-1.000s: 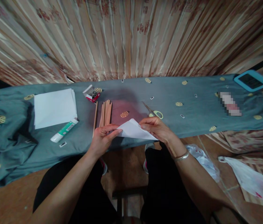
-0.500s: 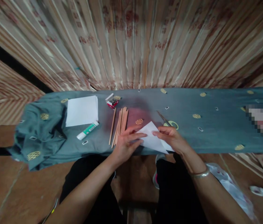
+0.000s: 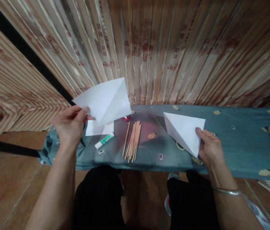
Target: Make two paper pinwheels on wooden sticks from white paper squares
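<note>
The one folded sheet is now two: left hand (image 3: 69, 125) pinches a creased piece (image 3: 104, 100) aloft, right hand (image 3: 209, 149) grips a triangle (image 3: 185, 131) over the counter (image 3: 233, 143).

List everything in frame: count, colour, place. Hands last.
Folded paper sheet: 1, white, raised in left hand.
Folded paper triangle: 1, white, in right hand, over table.
Paper stack: 1, white, table left, partly hidden.
Glue stick: 1, white and green, lying beside stack.
Wooden sticks: a bundle, count unclear, tan, table centre.
Small box: 1, red and white, behind sticks.
Scissors: 1, yellow-green handle, mostly hidden under triangle.
Tablecloth: 1, grey-blue, gold spots.
Curtain: beige striped, behind table.
Bracelet: 1, silver, right wrist.
Left hand: grips sheet.
Right hand: grips triangle.
</note>
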### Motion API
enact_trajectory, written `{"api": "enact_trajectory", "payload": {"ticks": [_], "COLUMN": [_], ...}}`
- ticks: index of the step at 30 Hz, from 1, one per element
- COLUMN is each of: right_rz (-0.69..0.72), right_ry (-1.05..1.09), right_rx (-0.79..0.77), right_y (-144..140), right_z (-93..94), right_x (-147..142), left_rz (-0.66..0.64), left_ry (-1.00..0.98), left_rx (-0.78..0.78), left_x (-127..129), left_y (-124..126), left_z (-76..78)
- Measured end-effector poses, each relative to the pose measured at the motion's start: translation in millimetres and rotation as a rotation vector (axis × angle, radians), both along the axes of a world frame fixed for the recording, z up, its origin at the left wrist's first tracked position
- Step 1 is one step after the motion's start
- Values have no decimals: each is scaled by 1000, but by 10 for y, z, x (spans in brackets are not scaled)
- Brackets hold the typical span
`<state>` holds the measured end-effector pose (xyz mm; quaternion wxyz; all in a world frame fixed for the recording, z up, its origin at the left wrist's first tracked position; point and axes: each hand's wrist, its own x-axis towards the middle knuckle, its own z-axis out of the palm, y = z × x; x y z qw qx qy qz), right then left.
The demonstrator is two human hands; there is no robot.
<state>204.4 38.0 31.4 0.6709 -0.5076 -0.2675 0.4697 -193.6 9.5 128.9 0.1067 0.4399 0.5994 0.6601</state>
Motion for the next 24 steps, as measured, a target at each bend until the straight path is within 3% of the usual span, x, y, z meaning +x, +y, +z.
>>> {"api": "enact_trajectory", "payload": {"ticks": [3, 5, 8, 13, 16, 20, 22, 24], "right_rz": [38, 52, 61, 98, 125, 95, 33, 12], "right_ry": [22, 24, 18, -12, -51, -113, -219, -445], "right_rx": [-33, -44, -46, -56, -35, 12, 68, 143], "right_y": [-20, -26, -34, -63, -62, -60, -110, -215], "right_z": [-9, -10, -6, -38, -104, -160, -119, -26], "right_x": [-67, -102, -146, -177, -162, -148, -157, -188], "left_rz": [49, 100, 149, -41, -79, -67, -66, -67], "left_ry": [110, 248, 516, 778, 867, 844, 791, 777], "left_rx": [51, 50, -104, -536, -599, -658, -670, -581], "left_x": [-366, -531, -640, -534, -487, -527, -524, -441], "left_y": [-35, -72, -118, -200, -221, -185, -180, -211], "left_z": [188, 119, -289, -1165, -1408, -1399, -1294, -1131]}}
